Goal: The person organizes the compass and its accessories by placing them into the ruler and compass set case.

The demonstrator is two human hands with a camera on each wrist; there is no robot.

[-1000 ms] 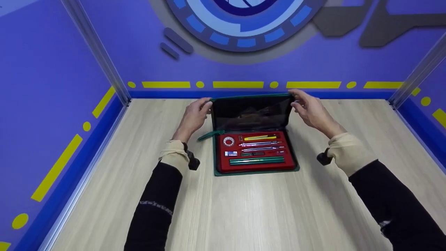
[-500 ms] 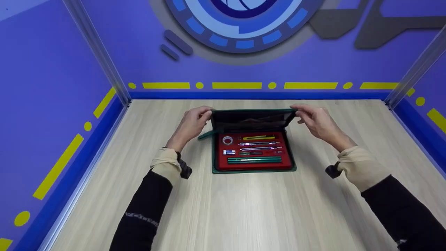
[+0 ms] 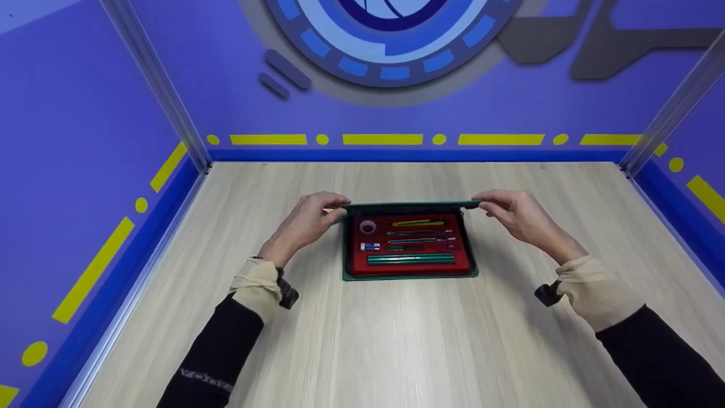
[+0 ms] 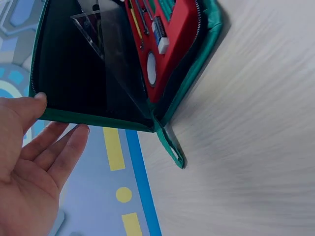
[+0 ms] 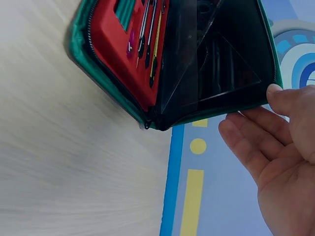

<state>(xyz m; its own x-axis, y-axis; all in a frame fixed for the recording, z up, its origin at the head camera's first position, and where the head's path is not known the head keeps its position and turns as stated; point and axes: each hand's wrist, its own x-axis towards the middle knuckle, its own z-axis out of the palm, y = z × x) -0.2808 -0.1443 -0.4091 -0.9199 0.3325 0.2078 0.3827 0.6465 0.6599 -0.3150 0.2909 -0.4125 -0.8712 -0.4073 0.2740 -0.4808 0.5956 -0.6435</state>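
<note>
A green zip case (image 3: 409, 275) lies open mid-table, its red tray (image 3: 461, 256) filled with green pencils (image 3: 410, 259), a white eraser (image 3: 370, 246), a yellow pen (image 3: 418, 222) and metal drawing tools. Its lid (image 3: 408, 205) hangs half-lowered over the tray, seen edge-on. My left hand (image 3: 334, 205) pinches the lid's left corner and my right hand (image 3: 482, 203) pinches the right one. In the left wrist view, the left hand (image 4: 29, 162) has its thumb on the black lid lining (image 4: 74, 73) and its fingers behind. The right wrist view mirrors this with the right hand (image 5: 280, 147) and lid (image 5: 221, 64).
The case rests on a pale wooden table (image 3: 396, 340) enclosed by purple walls (image 3: 85, 113) with a blue base band at the back and sides. A green zipper tab (image 4: 172, 150) sticks out from the case's left hinge corner. A clear set square sits in the lid pocket (image 4: 93, 27).
Both hands have brought the lid down and toward me, from nearly upright to low over the tray. The arms have drawn back with it.
</note>
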